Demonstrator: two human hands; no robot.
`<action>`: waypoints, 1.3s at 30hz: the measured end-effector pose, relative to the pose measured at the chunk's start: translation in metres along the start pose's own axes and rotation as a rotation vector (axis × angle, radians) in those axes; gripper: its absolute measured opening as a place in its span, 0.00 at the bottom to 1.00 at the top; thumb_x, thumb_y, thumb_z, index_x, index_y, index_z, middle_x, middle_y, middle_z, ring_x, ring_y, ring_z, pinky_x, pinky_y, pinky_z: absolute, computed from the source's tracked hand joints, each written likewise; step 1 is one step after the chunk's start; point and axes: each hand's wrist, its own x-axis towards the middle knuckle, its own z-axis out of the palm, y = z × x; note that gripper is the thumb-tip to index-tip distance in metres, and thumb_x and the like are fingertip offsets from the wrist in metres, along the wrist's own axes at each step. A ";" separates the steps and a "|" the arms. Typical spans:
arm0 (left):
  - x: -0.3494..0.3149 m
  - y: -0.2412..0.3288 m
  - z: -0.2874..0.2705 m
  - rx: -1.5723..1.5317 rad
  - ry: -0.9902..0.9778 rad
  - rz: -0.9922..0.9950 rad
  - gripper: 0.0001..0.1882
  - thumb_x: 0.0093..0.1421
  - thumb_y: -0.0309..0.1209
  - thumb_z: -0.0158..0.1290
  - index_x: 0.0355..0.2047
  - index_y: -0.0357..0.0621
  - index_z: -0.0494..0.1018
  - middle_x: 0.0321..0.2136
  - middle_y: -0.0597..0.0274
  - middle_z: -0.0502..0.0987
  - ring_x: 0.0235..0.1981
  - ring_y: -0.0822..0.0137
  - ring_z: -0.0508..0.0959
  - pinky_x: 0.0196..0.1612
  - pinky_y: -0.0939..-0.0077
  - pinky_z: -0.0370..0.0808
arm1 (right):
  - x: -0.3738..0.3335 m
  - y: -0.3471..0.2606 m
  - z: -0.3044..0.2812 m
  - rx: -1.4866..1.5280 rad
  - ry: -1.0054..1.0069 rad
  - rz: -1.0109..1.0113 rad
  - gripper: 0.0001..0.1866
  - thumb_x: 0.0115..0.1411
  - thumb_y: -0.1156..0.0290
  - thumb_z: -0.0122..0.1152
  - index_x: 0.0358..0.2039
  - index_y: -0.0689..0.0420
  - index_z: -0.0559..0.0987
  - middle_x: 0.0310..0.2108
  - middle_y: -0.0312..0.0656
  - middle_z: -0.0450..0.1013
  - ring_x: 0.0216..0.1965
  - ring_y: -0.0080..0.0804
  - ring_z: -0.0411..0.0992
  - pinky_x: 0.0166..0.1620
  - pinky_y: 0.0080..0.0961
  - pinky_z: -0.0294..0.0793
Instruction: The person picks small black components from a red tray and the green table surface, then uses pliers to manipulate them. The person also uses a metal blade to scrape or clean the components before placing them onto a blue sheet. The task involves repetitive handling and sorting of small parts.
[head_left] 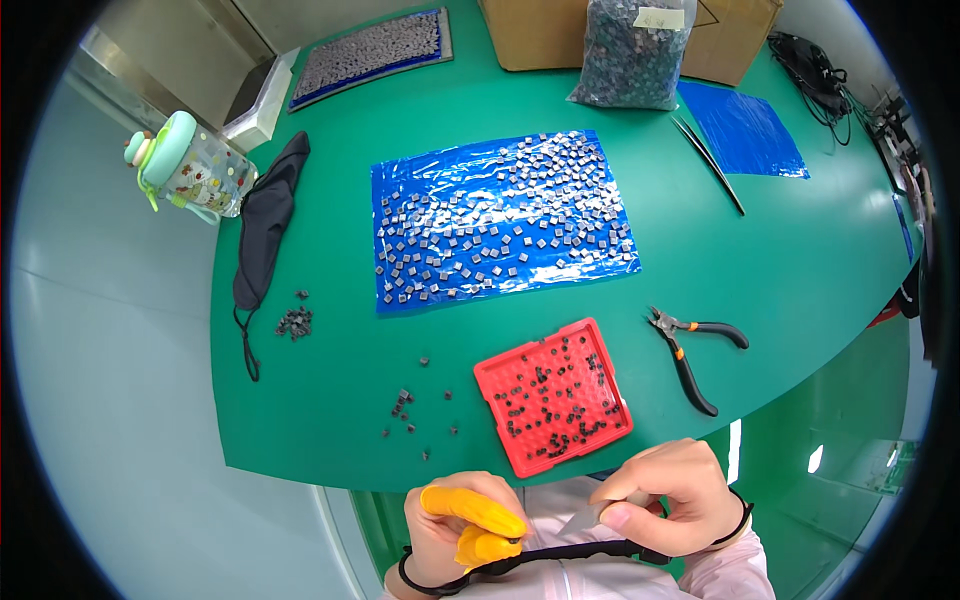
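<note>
At the near edge of the table, my left hand [465, 525] has yellow finger covers on its thumb and forefinger. Those fingertips pinch a tiny dark piece [514, 541], mostly hidden between them. My right hand [680, 495] is closed on a flat, pointed grey blade [580, 521], its tip toward the left hand. Both hands are over my lap, just nearer than a red tray [485, 375] with a bumpy floor. Many small black parts [560, 440] are scattered in that tray. Loose dark grey pieces [404, 397] lie on the table left of it.
A blue film sheet [400, 180] bears many small metallic cubes. Diagonal cutters [690, 370] lie right of the tray, and tweezers [712, 168] farther back. A bottle [205, 175], a black mask [268, 225], a filled plastic bag [635, 60] and a cardboard box [535, 35] surround the work area.
</note>
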 end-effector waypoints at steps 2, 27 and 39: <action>0.002 0.002 0.004 -0.049 0.045 0.013 0.08 0.47 0.17 0.63 0.28 0.28 0.76 0.26 0.49 0.78 0.24 0.64 0.77 0.27 0.74 0.75 | 0.001 0.002 -0.001 -0.082 0.002 -0.055 0.02 0.52 0.76 0.60 0.25 0.59 0.80 0.16 0.33 0.73 0.12 0.23 0.62 0.17 0.20 0.58; -0.010 -0.005 -0.008 0.215 0.109 -0.102 0.11 0.46 0.13 0.61 0.32 0.23 0.75 0.28 0.43 0.79 0.30 0.57 0.82 0.35 0.67 0.82 | 0.005 0.010 0.004 -0.654 0.199 -0.366 0.07 0.44 0.76 0.63 0.26 0.53 0.80 0.13 0.26 0.67 0.11 0.22 0.59 0.21 0.24 0.51; -0.005 0.002 0.002 0.114 0.165 -0.057 0.17 0.48 0.14 0.61 0.39 0.29 0.72 0.30 0.44 0.79 0.32 0.55 0.82 0.35 0.62 0.82 | -0.003 0.008 0.011 -1.053 0.289 -0.511 0.22 0.41 0.67 0.69 0.39 0.31 0.82 0.26 0.23 0.65 0.26 0.21 0.59 0.28 0.21 0.54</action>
